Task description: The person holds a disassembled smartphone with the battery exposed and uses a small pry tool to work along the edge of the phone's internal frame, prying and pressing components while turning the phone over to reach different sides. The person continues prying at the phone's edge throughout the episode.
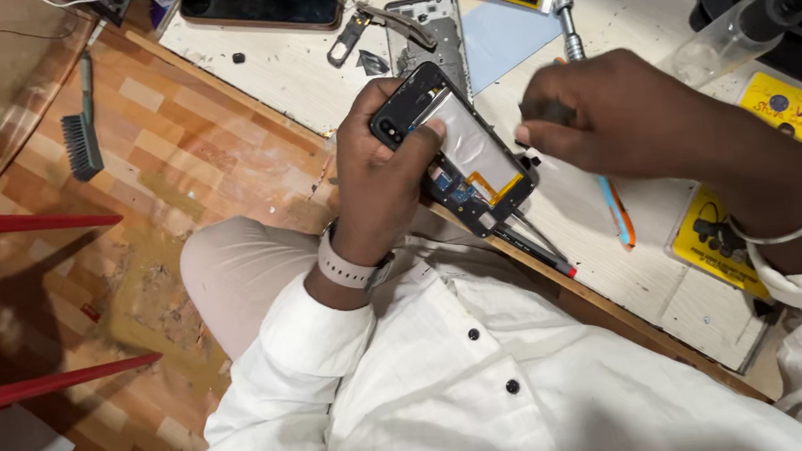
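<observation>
We grip opened phone [458, 153] in left hand [380, 172]; right hand [610, 116] pinches small tool at its edge. Disassembly step; next needs careful prying.

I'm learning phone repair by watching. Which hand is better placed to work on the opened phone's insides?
The right hand, I'd judge. It hovers beside the opened phone pinching something small and dark, free to move. The left hand is wrapped around the phone, thumb on its edge, holding it steady above the table.
</observation>
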The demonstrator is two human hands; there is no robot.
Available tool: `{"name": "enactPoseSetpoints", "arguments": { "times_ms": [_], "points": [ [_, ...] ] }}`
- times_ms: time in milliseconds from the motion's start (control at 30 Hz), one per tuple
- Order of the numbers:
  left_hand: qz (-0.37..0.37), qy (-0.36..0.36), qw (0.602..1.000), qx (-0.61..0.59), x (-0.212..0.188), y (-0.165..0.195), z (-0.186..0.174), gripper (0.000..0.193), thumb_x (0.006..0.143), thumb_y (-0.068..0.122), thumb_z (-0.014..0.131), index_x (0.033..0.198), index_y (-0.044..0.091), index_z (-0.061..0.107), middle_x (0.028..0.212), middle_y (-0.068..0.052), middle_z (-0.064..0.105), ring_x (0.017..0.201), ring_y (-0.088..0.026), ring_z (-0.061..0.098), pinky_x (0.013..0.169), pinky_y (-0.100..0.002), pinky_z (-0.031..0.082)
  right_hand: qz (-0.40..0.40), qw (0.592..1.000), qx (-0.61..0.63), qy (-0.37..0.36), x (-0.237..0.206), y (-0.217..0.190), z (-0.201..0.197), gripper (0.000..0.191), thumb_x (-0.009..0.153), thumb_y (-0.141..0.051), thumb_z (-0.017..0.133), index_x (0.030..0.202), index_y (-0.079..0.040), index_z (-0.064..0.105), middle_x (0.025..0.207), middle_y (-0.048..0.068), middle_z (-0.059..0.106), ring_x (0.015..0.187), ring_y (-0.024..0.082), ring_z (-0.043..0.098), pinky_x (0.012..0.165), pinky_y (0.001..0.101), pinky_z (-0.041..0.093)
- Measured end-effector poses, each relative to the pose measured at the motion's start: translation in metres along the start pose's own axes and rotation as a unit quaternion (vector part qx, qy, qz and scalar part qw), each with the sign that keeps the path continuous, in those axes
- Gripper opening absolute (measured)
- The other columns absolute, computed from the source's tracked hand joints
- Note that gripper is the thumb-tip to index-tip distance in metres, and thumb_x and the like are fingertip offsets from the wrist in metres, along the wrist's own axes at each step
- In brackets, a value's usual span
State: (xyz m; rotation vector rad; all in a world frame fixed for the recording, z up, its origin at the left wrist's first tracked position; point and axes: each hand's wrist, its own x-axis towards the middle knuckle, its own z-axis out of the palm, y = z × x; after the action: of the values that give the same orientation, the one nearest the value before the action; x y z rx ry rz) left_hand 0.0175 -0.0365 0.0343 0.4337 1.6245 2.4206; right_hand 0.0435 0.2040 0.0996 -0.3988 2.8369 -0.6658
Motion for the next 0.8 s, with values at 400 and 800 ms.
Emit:
{"name": "enactPoseSetpoints", "arguments": {
  "times_ms": [400, 800],
  "points": [
    [-0.043, -0.068, 0.993, -0.091, 0.005, -0.003, -0.007, 0.036, 0.092, -0.009, 0.063, 0.122, 0.002, 0.047, 0.104, -0.006, 0.061, 0.088, -0.008, 0.06, 0.077, -0.025, 0.054, -0.122, 0.951, 0.215, 0.183, -0.001, -0.001, 0.009, 0.013, 0.104, -0.005, 0.072, 0.109, 0.002, 0.062, 0.094, 0.006, 0.071, 0.088, 0.007, 0.07, 0.079, 0.0235, 0.059],
    [-0.031, -0.105, 0.994, -0.016, 0.005, -0.001, -0.01, 0.035, 0.091, -0.006, 0.065, 0.121, 0.004, 0.048, 0.106, -0.003, 0.06, 0.095, -0.006, 0.058, 0.083, -0.024, 0.053, -0.115, 0.913, 0.39, 0.047, 0.008, 0.009, 0.018, 0.02, 0.095, -0.006, 0.077, 0.107, -0.001, 0.062, 0.096, 0.003, 0.067, 0.086, 0.005, 0.064, 0.074, 0.0211, 0.055]
  ]
}}
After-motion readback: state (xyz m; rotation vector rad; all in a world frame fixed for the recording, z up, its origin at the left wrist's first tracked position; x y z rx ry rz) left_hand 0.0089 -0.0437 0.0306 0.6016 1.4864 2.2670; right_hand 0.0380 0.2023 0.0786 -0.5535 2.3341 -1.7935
